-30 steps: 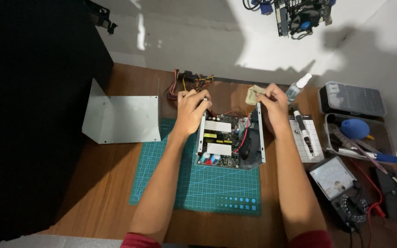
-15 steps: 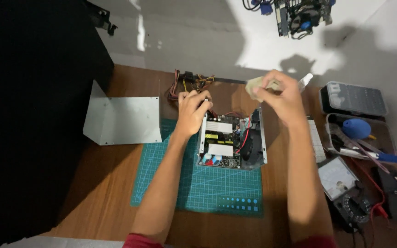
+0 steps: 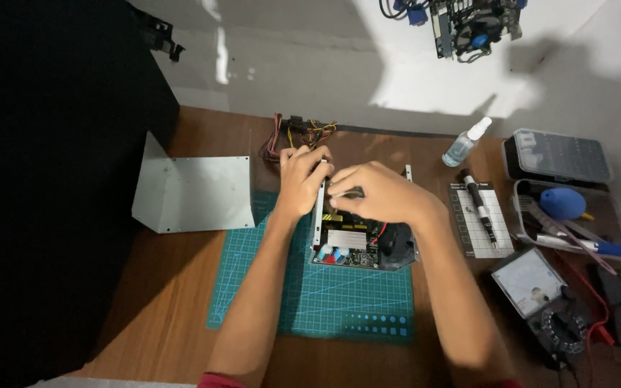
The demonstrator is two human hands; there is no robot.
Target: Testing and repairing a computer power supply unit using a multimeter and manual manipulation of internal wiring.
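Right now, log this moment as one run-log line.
left hand: gripping left wall of open power supply | right hand: over its circuit board, pinching small dark item | base: green cutting mat | beside: metal cover

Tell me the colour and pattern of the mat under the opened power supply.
The cutting mat is teal green with a fine pale grid, seen in the head view.
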